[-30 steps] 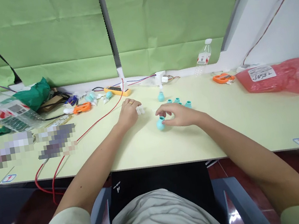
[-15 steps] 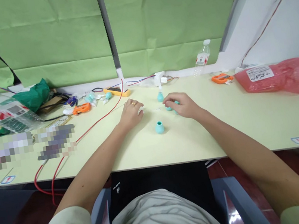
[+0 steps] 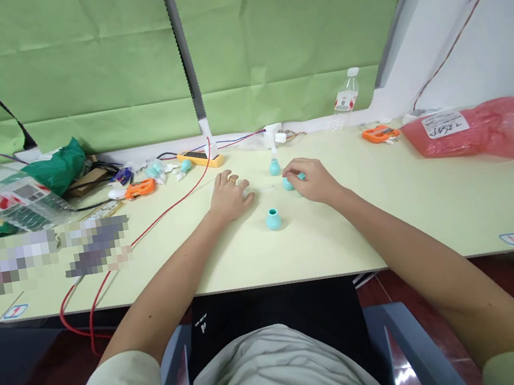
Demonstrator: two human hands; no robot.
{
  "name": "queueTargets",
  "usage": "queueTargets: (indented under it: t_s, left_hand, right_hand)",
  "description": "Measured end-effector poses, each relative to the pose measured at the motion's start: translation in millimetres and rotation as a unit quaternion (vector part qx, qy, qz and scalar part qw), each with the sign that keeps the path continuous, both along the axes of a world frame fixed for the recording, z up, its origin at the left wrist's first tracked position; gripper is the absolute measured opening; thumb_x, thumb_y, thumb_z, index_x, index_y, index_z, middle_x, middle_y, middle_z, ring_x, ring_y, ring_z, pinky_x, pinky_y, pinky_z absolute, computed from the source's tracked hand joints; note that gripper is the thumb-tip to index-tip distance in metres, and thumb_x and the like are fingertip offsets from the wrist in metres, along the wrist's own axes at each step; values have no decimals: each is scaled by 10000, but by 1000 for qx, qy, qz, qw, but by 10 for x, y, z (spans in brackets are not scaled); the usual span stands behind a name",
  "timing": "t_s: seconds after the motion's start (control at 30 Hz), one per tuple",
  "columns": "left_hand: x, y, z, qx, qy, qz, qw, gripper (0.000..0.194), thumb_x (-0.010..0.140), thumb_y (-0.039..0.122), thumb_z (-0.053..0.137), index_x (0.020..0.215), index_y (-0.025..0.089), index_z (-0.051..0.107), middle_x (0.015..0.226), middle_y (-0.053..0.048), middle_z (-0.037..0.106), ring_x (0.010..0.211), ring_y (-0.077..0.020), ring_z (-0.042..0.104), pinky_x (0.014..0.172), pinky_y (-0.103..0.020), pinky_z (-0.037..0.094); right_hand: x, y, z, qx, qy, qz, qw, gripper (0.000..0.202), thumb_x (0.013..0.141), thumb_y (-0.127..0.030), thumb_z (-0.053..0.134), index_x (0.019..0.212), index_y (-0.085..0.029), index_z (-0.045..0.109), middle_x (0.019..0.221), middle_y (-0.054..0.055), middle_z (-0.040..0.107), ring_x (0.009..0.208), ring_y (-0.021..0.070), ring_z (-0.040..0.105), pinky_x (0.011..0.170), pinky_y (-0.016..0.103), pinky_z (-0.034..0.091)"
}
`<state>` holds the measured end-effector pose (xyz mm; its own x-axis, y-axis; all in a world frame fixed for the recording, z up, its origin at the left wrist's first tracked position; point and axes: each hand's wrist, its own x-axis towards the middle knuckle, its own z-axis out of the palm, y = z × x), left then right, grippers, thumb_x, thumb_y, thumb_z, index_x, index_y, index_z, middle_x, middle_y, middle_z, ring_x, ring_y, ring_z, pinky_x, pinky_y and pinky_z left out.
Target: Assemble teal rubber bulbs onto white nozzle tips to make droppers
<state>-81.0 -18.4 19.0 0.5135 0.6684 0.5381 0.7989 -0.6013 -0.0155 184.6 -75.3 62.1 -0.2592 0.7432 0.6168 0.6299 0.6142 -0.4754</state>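
My left hand (image 3: 232,196) is over the table, left of centre, with a small whitish piece (image 3: 246,191) between thumb and forefinger. My right hand (image 3: 312,178) is bent with fingertips close together beside a teal piece (image 3: 287,184); what they pinch, if anything, is hidden. Another bit of teal (image 3: 302,176) shows by its fingers. Nearer the front edge, a teal pot-shaped piece (image 3: 274,220) stands upright with its opening up. Behind the hands stands a teal piece with a clear upper part (image 3: 274,167). A faint clear item (image 3: 267,188) lies between the hands.
Plastic bottles (image 3: 18,198), a green bag (image 3: 58,168), orange scissors (image 3: 140,189) and a red cable (image 3: 167,213) are on the left. Behind lies a yellow device (image 3: 200,158). Another bottle (image 3: 346,100), an orange-handled tool (image 3: 380,133) and a pink bag (image 3: 476,128) are on the right.
My left hand has shifted slightly right and nearer, with the whitish piece. My right hand has barely moved; the teal bit beside its fingers shows differently.
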Motion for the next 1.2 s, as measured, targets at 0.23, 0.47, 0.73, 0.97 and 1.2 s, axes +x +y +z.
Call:
queueTargets:
  t_s: [0.23,0.47,0.73,0.97,1.2]
  left_hand:
    - [4,-59,86,-5,-6,-26,1000,288,886,359,602,1108,241,743,1220,-123,699,1403,-390,427,1195,-647,241]
    - [4,-76,124,16,-38,-43,998,366,901,237,543,1246,249,664,1308,-102,666,1406,-345,439,1174,-594,289]
    - [-41,217,269,7,-10,8,1000,301,873,252,546,1082,218,760,992,-142,731,1236,-374,523,1050,-576,405]
    - [307,854,619,-125,63,75,987,221,730,390,729,701,173,709,769,-138,684,1057,-413,607,989,-607,411]
    - [668,784,616,-256,198,173,930,381,645,261,780,1009,157,736,1071,-177,733,1153,-379,623,1127,-541,313]
  right_hand:
    - [-7,-12,31,-3,-5,-13,1000,167,876,-190,512,818,-231,664,885,55,720,832,230,657,797,355,492]
    - [-37,-31,28,6,2,-6,1000,166,875,-187,513,832,-235,666,898,62,723,868,243,671,837,366,499]
    - [-47,-40,32,1,-6,3,1000,167,882,-190,508,827,-236,659,898,64,728,873,245,676,846,375,506]
    - [-52,-29,24,13,-16,14,1000,176,885,-181,505,825,-225,664,884,69,731,853,244,677,841,374,501]
    - [-48,11,-36,37,-10,24,999,166,866,-155,527,812,-216,672,846,56,733,799,231,675,787,367,505]
